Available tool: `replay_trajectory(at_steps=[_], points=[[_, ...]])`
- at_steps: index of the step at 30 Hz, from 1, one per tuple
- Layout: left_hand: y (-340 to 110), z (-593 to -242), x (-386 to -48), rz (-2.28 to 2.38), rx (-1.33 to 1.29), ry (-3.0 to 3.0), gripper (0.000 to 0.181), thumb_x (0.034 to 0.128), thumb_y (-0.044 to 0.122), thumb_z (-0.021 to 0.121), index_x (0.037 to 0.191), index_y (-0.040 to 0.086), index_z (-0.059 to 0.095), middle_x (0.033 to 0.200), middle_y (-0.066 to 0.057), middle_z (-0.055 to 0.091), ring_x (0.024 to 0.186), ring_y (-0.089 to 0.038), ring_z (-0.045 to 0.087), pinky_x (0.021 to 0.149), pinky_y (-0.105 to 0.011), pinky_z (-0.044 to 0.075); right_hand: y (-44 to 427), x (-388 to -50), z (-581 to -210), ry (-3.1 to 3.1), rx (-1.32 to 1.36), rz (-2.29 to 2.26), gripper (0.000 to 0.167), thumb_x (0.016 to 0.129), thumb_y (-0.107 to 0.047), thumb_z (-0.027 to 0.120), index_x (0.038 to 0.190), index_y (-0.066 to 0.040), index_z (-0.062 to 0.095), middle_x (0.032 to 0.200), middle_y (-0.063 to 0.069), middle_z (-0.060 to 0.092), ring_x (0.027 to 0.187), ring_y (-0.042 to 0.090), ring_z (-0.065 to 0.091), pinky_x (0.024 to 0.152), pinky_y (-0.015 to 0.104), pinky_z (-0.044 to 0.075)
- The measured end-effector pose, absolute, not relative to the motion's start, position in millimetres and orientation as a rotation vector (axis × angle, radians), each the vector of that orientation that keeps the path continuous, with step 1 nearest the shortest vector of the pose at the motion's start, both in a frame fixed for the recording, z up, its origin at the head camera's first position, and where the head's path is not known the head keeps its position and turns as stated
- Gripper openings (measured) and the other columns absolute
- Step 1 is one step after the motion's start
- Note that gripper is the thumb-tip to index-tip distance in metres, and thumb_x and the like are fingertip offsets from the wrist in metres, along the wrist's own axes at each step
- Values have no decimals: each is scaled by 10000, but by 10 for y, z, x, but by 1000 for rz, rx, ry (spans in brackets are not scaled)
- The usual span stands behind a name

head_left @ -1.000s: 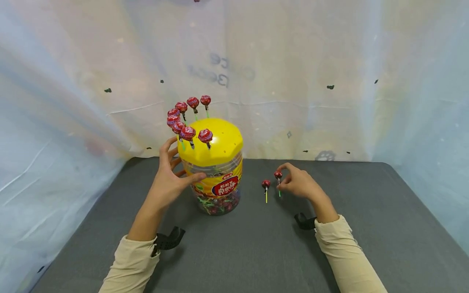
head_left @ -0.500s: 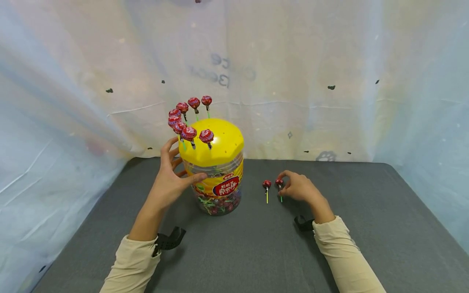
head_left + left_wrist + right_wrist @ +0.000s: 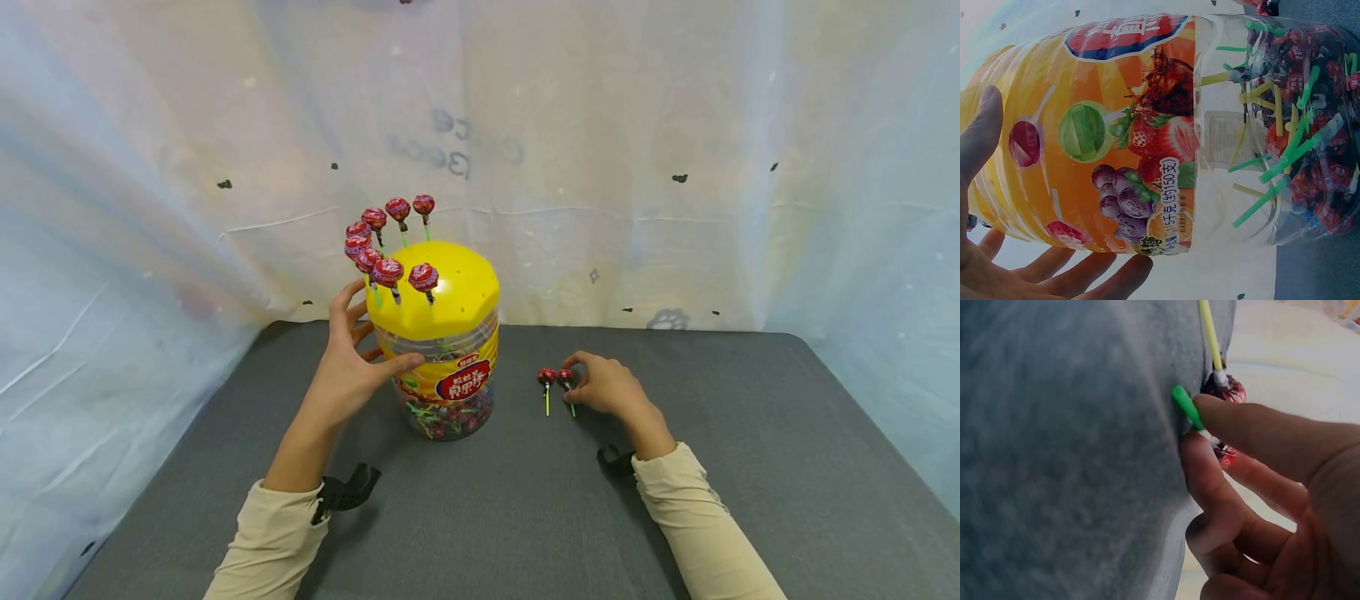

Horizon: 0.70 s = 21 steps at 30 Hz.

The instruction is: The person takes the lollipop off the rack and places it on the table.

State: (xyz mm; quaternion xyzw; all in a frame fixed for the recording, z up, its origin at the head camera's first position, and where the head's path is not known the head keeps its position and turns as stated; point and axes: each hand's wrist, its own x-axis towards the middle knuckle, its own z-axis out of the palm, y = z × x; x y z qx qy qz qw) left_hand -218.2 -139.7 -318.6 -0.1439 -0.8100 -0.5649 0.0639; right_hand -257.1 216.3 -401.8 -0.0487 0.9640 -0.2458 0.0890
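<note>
A clear plastic candy jar [image 3: 461, 383] with a yellow lid [image 3: 457, 283] stands on the grey table. My left hand [image 3: 345, 371] holds it from the left, thumb across the front and fingers round the far side. Several red-wrapped lollipops [image 3: 387, 272] stand upright along the left of the lid, sticks down. To the right of the jar, my right hand [image 3: 611, 387] pinches a green-stick lollipop [image 3: 1186, 406] between thumb and finger, low at the tabletop. Just left of it lies a yellow-stick lollipop [image 3: 547, 377], head away from me.
Many more lollipops [image 3: 1297, 144] fill the lower part of the jar. The grey table [image 3: 480, 517] reaches back to a pale curtain [image 3: 562, 167] that also closes off both sides. A black strap [image 3: 348, 487] hangs at the left wrist, another strap [image 3: 615, 460] at the right.
My right hand has lowered the green-stick lollipop to the tabletop, then shifted slightly left, bringing it beside the yellow-stick one. The left hand and jar stay put.
</note>
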Motion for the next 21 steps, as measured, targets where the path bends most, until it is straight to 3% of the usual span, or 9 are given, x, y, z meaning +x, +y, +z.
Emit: replay_trajectory(at_steps=[11, 21], points=[[-1398, -3185, -2173, -1704, -446, -2436, 1042, 857, 200, 796, 1526, 431, 31, 1614, -106, 189, 1450, -356, 315, 1119, -615, 361, 2151, -2576, -4021, 2909, -99, -733, 520, 855, -230, 783, 1317, -102, 580, 954, 80, 733, 798, 216, 662, 740, 445, 527], [-1419, -3187, -2181, -1714, -453, -2436, 1028, 851, 207, 801, 1525, 433, 57, 1614, -84, 199, 1434, -343, 339, 1115, -613, 374, 2233, -2522, -3864, 2909, -199, -850, 599, 881, -258, 767, 1402, -109, 513, 964, 56, 764, 797, 186, 687, 741, 430, 544]])
